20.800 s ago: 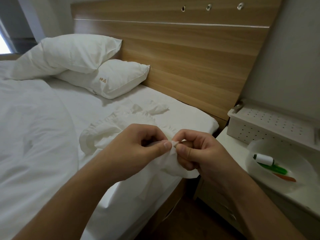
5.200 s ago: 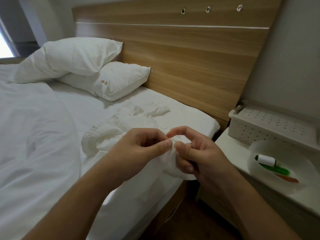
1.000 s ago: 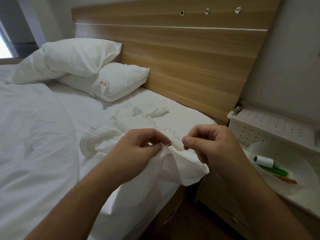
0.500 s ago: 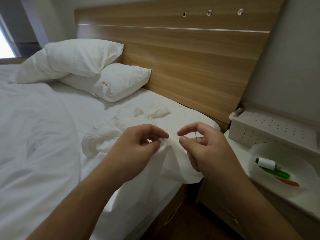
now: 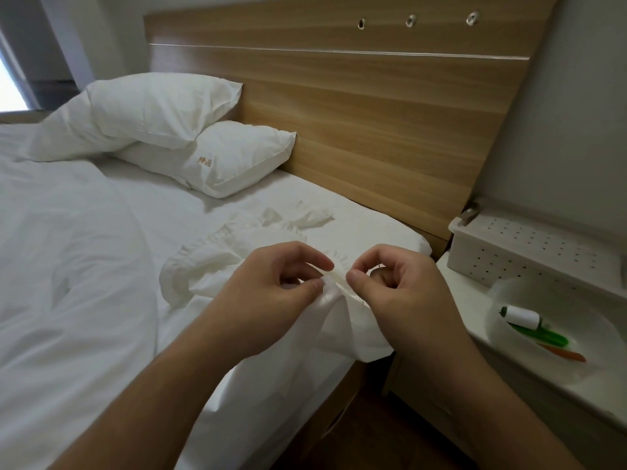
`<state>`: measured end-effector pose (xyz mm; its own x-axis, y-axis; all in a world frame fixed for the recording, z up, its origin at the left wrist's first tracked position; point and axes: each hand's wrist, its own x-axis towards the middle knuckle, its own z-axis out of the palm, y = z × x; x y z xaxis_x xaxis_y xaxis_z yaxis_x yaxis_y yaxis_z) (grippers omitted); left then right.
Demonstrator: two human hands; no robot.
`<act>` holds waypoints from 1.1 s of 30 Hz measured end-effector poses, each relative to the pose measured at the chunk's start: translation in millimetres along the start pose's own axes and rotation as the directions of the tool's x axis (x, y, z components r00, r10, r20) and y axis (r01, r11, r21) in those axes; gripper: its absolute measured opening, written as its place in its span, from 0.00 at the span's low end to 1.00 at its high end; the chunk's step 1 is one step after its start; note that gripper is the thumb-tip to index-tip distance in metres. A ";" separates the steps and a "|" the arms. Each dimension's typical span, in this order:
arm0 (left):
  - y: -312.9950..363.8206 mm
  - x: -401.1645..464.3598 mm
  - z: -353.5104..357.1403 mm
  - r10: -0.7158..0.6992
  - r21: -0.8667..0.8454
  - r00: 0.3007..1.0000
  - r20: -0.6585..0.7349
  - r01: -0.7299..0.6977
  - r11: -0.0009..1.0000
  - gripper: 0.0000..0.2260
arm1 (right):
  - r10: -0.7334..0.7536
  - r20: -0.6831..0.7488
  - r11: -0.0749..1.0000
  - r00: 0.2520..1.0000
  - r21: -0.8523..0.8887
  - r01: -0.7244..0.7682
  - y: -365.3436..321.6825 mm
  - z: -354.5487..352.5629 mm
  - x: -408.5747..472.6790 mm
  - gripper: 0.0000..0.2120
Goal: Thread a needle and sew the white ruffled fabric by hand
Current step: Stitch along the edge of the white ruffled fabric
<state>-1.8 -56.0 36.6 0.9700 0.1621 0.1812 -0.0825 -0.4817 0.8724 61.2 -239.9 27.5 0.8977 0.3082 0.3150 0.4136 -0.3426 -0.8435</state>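
Observation:
The white ruffled fabric [image 5: 217, 262] lies crumpled on the bed, and one corner of it is lifted over the bed's right edge between my hands. My left hand [image 5: 271, 293] pinches a fold of that corner with thumb and fingertips. My right hand [image 5: 397, 293] is just to its right, thumb and forefinger curled together at the fabric's edge. A thin needle shows faintly inside the curl of that hand, and the thread is too fine to make out. A white spool of thread [image 5: 522, 317] sits in a bowl at the right.
The translucent bowl [image 5: 509, 293] stands on a white bedside table [image 5: 475, 337] and also holds a green tool and an orange one. Behind it is a white perforated box [image 5: 529, 249]. Two pillows [image 5: 163, 106] lean on the wooden headboard [image 5: 373, 106]. A duvet [image 5: 61, 259] covers the bed's left.
My right hand, drawn off to the right a second ago, has come back close to my left hand at the fabric's fold. My left hand has kept its pinch on the fabric.

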 end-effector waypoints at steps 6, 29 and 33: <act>4.4 -1.8 -0.2 0.011 -0.009 1.000 0.019 -0.010 1.000 0.13 | 0.074 -0.103 0.997 0.992 0.008 -0.073 2.2 -3.1 1.7 0.03; -1.6 1.4 -0.8 0.065 0.131 0.998 -0.013 -0.063 0.989 0.15 | -0.012 0.409 0.992 0.912 -0.112 0.063 -37.9 -33.9 -8.2 0.05; -1.5 1.4 -1.3 0.075 0.130 0.997 -0.025 -0.071 0.989 0.15 | -0.052 0.537 0.995 0.842 0.095 0.001 -49.0 -41.6 -12.0 0.03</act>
<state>-0.6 -53.9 36.1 0.9550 0.1469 0.2578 -0.1211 -0.6002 0.7906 36.5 -263.8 83.2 0.6530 0.7536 0.0756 0.3982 -0.2567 -0.8807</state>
